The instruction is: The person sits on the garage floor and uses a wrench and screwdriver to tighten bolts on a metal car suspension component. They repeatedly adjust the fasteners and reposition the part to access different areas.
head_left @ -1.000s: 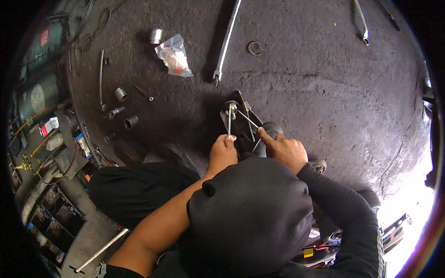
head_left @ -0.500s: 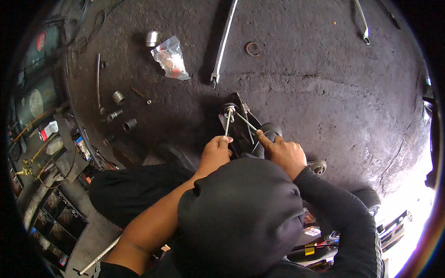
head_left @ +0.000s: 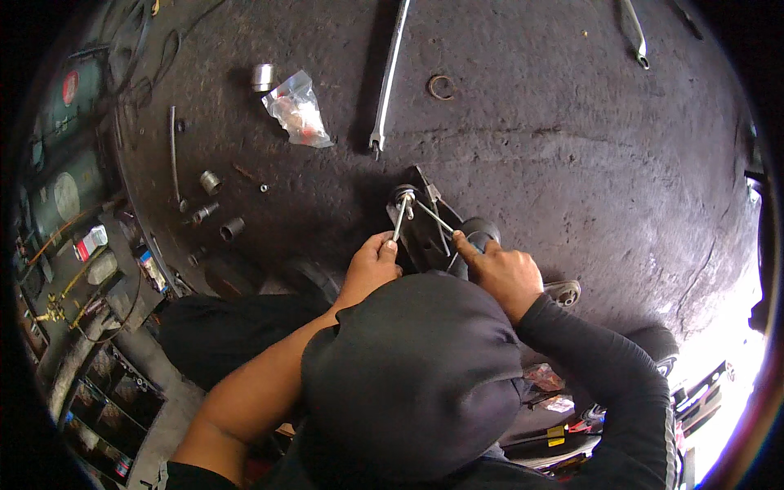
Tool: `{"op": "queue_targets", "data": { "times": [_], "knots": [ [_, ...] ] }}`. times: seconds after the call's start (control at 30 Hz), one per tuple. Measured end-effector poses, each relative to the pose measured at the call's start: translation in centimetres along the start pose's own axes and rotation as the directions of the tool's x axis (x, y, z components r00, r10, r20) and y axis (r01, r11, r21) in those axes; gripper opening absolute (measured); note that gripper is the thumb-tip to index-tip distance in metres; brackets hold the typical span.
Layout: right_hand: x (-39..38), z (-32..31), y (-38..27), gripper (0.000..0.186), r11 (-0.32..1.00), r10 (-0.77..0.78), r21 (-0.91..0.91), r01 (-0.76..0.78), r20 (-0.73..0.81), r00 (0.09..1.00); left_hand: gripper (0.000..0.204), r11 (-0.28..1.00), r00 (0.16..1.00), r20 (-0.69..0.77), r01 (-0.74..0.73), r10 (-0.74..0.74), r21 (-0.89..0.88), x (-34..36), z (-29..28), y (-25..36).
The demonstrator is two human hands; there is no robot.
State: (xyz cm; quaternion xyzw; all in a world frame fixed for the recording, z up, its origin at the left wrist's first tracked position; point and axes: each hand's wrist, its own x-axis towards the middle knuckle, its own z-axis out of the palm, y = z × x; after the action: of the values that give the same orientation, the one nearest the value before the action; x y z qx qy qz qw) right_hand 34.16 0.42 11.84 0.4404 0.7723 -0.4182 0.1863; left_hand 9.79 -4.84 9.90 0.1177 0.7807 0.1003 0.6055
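Note:
My left hand point(head_left: 370, 265) is closed round a slim metal rod point(head_left: 399, 221), thumb pressed along it. My right hand point(head_left: 505, 276) grips a thin-shafted tool like a screwdriver point(head_left: 435, 216), with a finger laid along its shaft; its handle is mostly hidden in the palm. Both tips come together at a small shiny ring-shaped end point(head_left: 405, 193) on a dark metal car part point(head_left: 394, 214). Beside it lies a pair of pliers point(head_left: 433, 193) or a similar hinged tool. A black cap point(head_left: 412, 371) hides whatever is below the hands.
A long wrench point(head_left: 390, 77) lies beyond the part, with a plastic bag point(head_left: 299, 110), a metal sleeve point(head_left: 263, 77) and a thin ring point(head_left: 441, 87) nearby. Sockets point(head_left: 211, 182) and a bar point(head_left: 173, 155) are at left. Another wrench point(head_left: 636, 37) lies far right; a compartmented tray point(head_left: 110, 408) stands lower left.
My left hand has shifted slightly toward the lower left, and its rod leans more. My right hand keeps nearly the same place. The view has moved a little.

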Motion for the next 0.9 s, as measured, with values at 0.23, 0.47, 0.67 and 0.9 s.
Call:
{"op": "queue_targets", "data": {
  "times": [0.23, 0.47, 0.67, 0.9],
  "knots": [
    [-0.2, 0.2, -0.1, 0.06, 1.0, 0.023, 0.01, -0.023, -0.041, 0.999, 0.038, 0.993, 0.993, 0.005, 0.122, -0.122, 0.012, 0.3, -0.4, 1.2],
    [-0.1, 0.7, 0.0, 0.058, 0.997, 0.035, 0.068, -0.032, -0.04, 0.999, 0.044, 0.816, 0.913, 0.301, 0.387, -0.275, -0.43, 0.9, -0.7, 1.7],
    [0.0, 0.2, 0.3, 0.057, 0.997, 0.01, 0.082, -0.007, -0.036, 0.999, 0.044, 0.948, 0.971, 0.236, -0.094, 0.021, 0.305, 0.0, -3.4, 4.2],
    [-0.2, 0.1, 0.2, 0.056, 0.997, 0.011, 0.077, -0.008, -0.034, 0.999, 0.044, 0.638, 0.946, 0.278, -0.317, 0.165, 0.702, -1.1, -5.7, 8.8]
  ]
}}
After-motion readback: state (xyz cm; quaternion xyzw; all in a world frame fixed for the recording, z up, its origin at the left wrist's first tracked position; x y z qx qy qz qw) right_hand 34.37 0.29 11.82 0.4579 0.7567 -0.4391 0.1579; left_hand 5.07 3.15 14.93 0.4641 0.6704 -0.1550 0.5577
